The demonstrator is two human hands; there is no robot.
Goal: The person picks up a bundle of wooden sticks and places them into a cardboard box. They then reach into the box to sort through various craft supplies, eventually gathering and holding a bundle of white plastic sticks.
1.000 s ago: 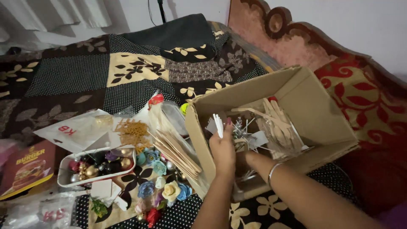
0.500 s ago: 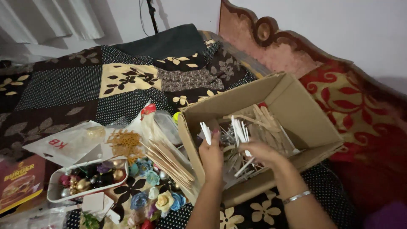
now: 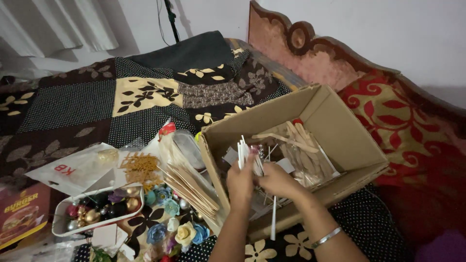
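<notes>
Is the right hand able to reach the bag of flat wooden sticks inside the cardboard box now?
Probably yes: the right hand is already inside the open cardboard box, and the bag of flat wooden sticks lies uncovered beside it.

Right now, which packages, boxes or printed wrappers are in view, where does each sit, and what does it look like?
Cardboard box: right of centre on the bed, open, plain brown; both hands reach in.
Printed carton: far left edge, flat, red and yellow with a food picture.
Plastic bag: left, lying flat, white with red lettering.
White tray: lower left, oblong, filled with shiny baubles.

Home bedroom: patchwork quilt (image 3: 145, 97), carved headboard (image 3: 310, 48).
</notes>
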